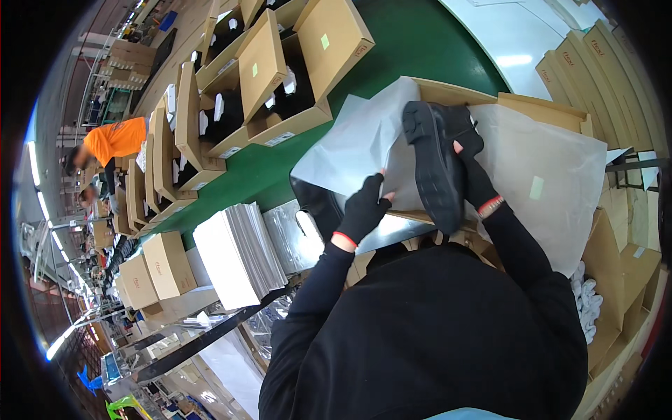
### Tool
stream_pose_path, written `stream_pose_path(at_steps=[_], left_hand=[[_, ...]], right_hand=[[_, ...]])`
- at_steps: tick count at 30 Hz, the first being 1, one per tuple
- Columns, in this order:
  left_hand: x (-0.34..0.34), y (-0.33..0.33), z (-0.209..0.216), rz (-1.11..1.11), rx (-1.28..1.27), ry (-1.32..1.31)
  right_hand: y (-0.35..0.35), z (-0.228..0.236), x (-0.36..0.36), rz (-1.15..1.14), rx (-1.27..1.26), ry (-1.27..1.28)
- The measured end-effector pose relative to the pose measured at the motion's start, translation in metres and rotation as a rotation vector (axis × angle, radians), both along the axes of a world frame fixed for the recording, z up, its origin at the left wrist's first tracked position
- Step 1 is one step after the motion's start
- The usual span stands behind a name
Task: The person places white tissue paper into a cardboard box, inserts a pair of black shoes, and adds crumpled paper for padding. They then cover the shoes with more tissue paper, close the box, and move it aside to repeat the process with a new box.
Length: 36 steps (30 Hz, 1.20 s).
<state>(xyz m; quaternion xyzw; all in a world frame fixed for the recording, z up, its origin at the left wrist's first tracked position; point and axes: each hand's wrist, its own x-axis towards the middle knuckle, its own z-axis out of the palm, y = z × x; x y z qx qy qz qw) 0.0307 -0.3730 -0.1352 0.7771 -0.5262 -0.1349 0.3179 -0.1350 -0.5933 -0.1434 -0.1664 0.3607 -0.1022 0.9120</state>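
My right hand (pixel 479 183), in a black fingerless glove, grips a black shoe (pixel 439 164) from its side. The shoe's dark sole is turned toward the left, and it is held over an open cardboard shoebox (pixel 448 91) lined with white tissue paper (pixel 535 161). The fingers of my left hand (pixel 365 212), gloved the same way, are closed at the edge of a raised tissue sheet (pixel 357 150) on the box's left side. A second black shoe (pixel 316 206) with white stuffing lies left of that hand, partly beneath the sheet.
Open shoeboxes (pixel 273 77) with black shoes stand along the green table (pixel 413 49). A stack of white paper (pixel 238 252) and closed boxes (pixel 168 262) are at left. More boxes (pixel 595 70) stand far right, above a carton with white wads (pixel 586 304). A person in orange (pixel 115 140) is far left.
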Motion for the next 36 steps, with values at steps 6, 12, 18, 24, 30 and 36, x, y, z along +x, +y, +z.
stream_pose_path(at_steps=[6, 12, 18, 24, 30, 36], left_hand=[[-0.027, -0.001, -0.027, -0.004, 0.088, -0.004], [-0.037, 0.014, -0.018, -0.045, 0.157, 0.038], [-0.033, 0.033, -0.025, 0.000, 0.184, 0.227], [0.054, -0.001, -0.058, 0.285, 0.398, -0.272], [0.109, -0.003, -0.131, 0.357, 0.649, -0.479], [0.101, -0.035, -0.079, 0.356, -0.042, 0.158]], right_hand=[[-0.025, -0.109, 0.009, -0.218, -0.093, 0.077], [-0.002, -0.137, 0.055, -0.426, 0.012, -0.031], [0.008, -0.132, 0.054, -0.350, -0.160, 0.197], [-0.008, -0.120, 0.022, -0.098, -0.172, 0.241], [-0.002, -0.014, -0.053, 0.278, -1.922, 0.602], [-0.074, 0.033, -0.161, 0.482, -2.064, 1.631]])
